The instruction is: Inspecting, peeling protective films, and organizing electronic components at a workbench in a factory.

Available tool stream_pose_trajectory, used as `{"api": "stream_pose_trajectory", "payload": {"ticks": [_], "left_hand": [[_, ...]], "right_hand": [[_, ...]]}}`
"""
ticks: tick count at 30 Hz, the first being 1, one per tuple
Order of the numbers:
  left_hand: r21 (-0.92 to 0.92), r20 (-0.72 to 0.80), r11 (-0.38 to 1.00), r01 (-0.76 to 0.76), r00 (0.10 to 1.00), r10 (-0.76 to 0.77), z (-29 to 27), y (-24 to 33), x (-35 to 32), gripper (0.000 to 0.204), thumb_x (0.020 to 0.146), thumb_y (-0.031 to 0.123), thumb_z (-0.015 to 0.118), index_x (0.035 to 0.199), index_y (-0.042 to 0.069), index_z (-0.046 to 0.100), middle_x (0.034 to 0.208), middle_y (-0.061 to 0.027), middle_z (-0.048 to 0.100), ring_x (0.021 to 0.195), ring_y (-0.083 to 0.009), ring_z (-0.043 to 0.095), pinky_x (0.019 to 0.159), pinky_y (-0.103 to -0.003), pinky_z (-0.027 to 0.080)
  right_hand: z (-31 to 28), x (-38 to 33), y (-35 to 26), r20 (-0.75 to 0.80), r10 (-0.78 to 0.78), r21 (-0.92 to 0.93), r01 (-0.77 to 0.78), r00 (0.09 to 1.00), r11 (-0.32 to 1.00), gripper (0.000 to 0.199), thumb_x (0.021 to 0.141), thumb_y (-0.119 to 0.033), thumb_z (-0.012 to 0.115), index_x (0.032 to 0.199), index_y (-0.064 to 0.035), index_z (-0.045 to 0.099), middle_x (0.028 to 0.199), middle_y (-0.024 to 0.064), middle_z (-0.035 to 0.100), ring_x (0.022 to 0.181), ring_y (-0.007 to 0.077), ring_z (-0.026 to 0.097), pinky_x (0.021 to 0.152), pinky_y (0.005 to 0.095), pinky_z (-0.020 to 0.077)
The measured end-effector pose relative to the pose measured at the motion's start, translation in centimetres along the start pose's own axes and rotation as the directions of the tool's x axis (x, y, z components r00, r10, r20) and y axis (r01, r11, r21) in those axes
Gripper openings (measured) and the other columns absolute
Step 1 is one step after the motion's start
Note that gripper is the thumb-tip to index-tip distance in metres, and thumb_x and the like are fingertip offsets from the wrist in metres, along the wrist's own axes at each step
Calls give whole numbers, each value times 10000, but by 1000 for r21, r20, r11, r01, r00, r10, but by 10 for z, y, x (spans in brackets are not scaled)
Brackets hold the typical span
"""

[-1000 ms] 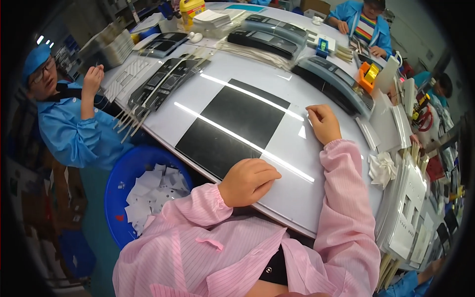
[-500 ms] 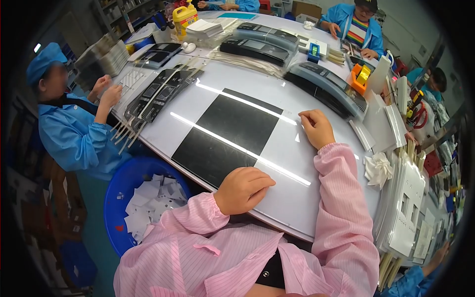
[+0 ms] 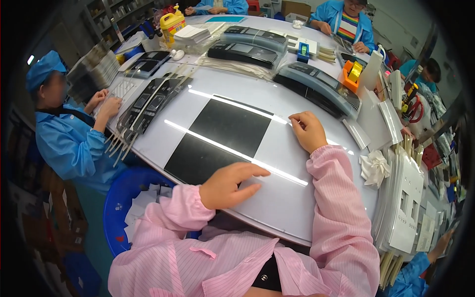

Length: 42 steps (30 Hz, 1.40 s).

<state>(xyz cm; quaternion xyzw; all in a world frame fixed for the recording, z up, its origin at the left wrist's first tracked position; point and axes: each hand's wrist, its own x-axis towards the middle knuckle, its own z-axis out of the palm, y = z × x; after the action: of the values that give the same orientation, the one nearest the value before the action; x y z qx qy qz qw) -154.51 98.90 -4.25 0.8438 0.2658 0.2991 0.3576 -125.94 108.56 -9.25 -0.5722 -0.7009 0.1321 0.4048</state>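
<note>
A flat black sheet (image 3: 230,123) lies on the white tabletop (image 3: 198,79) in front of me, with bright strips of light reflected across it. My left hand (image 3: 228,186) is over the sheet's near right corner, palm down, thumb and fingers spread apart and nothing in them. Whether its fingertips touch the surface, I cannot tell. To the right of the sheet, my right hand (image 3: 309,132) rests by the table surface with its fingers curled in. Nothing shows between those fingers.
A blue bin (image 3: 111,213) of white scraps stands below the table's left edge. Dark curved panels (image 3: 316,86), an orange tape dispenser (image 3: 350,74), crumpled white paper (image 3: 374,168) and stacked white panels (image 3: 403,213) line the far and right sides. A co-worker in blue (image 3: 74,133) works at left.
My left hand has opened, its thumb and fingers spreading, and it has shifted slightly left. My right hand stays curled in about the same place. The whole view has shifted a little.
</note>
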Motion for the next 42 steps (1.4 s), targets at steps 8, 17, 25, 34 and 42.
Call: {"api": "stream_pose_trajectory", "payload": {"ticks": [8, 17, 25, 34, 42], "left_hand": [[764, -223, 639, -93, 891, 396, -86, -147, 180, 540, 832, 123, 671, 1356, 109, 542, 1458, -139, 458, 1345, -331, 430, 1091, -457, 361], [806, -286, 592, 12, 883, 372, -131, -250, 259, 773, 708, 53, 625, 1450, 100, 412, 1534, -121, 365, 1451, -302, 304, 1200, -486, 212], [888, -122, 457, -48, 934, 335, -175, -263, 274, 744, 708, 119, 665, 1421, 150, 454, 1472, -91, 452, 1392, -278, 388, 1178, -487, 251], [855, -120, 505, -118, 903, 414, -168, -269, 273, 656, 737, 104, 620, 1383, 111, 504, 1416, -113, 519, 1325, -313, 462, 1148, -465, 306], [859, -123, 502, -100, 912, 392, -161, -269, 272, 615, 751, 86, 612, 1359, 117, 522, 1398, -87, 535, 1309, -296, 478, 1147, -470, 313]], "right_hand": [[7, 5, -12, -13, -12, -24, 12, 1000, 1000, 125, 897, -101, 647, 962, -35, 732, 918, 103, 645, 816, 226, 614, 737, 303, 496], [1, 9, -15, 113, -48, 44, 43, 992, 998, 100, 883, -74, 654, 950, -50, 724, 855, 78, 621, 761, 220, 585, 685, 332, 473], [-1, 22, -17, 161, -41, 89, 27, 986, 996, 117, 868, -10, 644, 967, -22, 706, 872, 76, 612, 812, 227, 571, 719, 317, 456], [-2, 16, -13, 165, -19, 83, 5, 986, 997, 133, 868, -9, 645, 981, -27, 713, 879, 72, 610, 821, 213, 567, 725, 307, 458], [-2, 16, -16, 172, -5, 83, -9, 985, 996, 133, 875, -14, 640, 983, -28, 716, 881, 70, 613, 822, 213, 567, 727, 306, 459]]}}
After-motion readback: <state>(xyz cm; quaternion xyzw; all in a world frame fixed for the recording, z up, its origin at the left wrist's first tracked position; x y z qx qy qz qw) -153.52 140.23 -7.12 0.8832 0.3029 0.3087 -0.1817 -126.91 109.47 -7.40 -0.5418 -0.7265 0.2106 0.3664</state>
